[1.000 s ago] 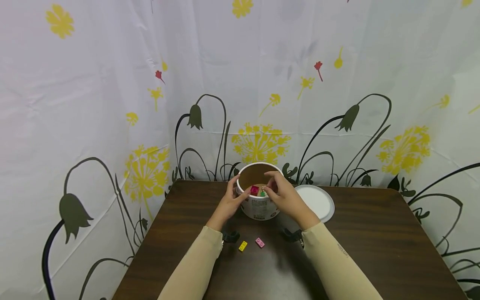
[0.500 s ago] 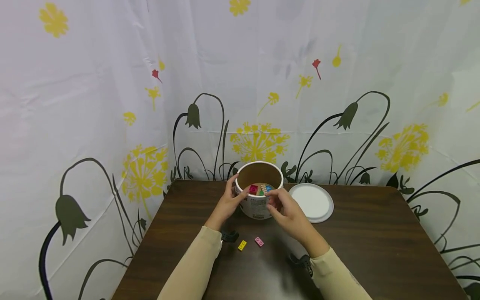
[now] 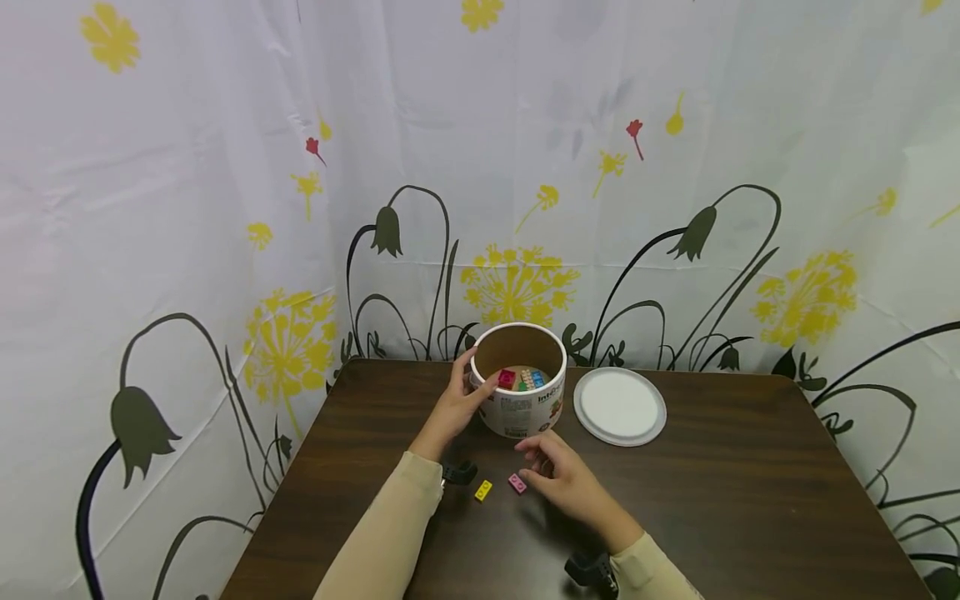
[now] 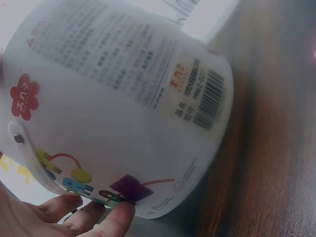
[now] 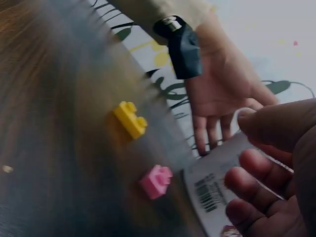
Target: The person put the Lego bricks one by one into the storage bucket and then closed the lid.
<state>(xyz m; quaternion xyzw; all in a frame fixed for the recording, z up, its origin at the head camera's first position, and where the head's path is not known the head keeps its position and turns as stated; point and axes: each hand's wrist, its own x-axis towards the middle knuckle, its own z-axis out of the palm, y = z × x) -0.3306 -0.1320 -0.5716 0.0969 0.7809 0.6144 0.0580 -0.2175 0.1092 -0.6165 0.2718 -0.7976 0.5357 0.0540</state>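
Note:
A white round bucket (image 3: pixel 517 414) stands at the table's back, several building bricks inside, among them a red brick (image 3: pixel 507 380) and a blue one (image 3: pixel 537 379). My left hand (image 3: pixel 453 408) holds the bucket's left side, thumb at the rim; in the left wrist view its fingers (image 4: pixel 113 219) lie against the printed wall. In front of the bucket, my right hand (image 3: pixel 566 483) hovers with loosely bent fingers and nothing between them. Just left of its fingertips lies a pink brick (image 3: pixel 517 483), with a yellow brick (image 3: pixel 483 490) beside it; both show studs up.
A white round lid (image 3: pixel 621 407) lies flat right of the bucket. Behind the dark wooden table (image 3: pixel 735 483) hangs a white curtain (image 3: pixel 675 50) with flower prints. Each wrist wears a black strap.
My right hand has come out of the bucket and moved down toward the front, close to the pink brick. The left hand has stayed on the bucket.

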